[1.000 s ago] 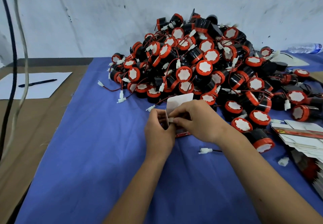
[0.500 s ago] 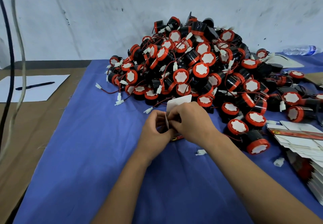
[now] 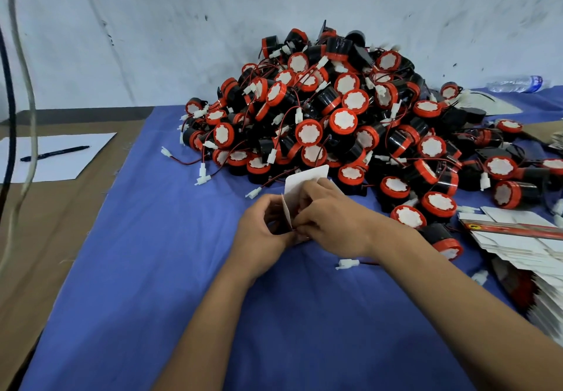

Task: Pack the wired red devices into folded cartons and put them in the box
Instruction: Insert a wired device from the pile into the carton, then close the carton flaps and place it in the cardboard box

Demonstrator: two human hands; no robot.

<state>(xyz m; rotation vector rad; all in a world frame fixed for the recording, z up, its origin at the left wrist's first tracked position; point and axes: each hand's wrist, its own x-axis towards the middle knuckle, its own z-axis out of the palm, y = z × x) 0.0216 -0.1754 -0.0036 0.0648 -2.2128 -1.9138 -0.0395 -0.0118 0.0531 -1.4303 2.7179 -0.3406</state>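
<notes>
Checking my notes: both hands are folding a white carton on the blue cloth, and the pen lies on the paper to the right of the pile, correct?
Not quite: in the head view the pen lies on the paper left of the pile. Both hands, left hand and right hand, do hold the white carton over the blue cloth.

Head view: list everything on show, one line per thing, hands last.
devices: one big heap, too many to count, red and black with white faces and red wires, far middle to right of the cloth.
carton: one, white, held in both hands in front of the heap.
flat cartons: one stack, white with red print, right edge.
cloth: one, blue, covering the table.
paper: one sheet, white, far left.
pen: one, black, on the paper.
bottle: one, clear, lying far right by the wall.
cables: two, black and grey, hanging at left.
left hand: shut on the carton.
right hand: shut on the carton.
</notes>
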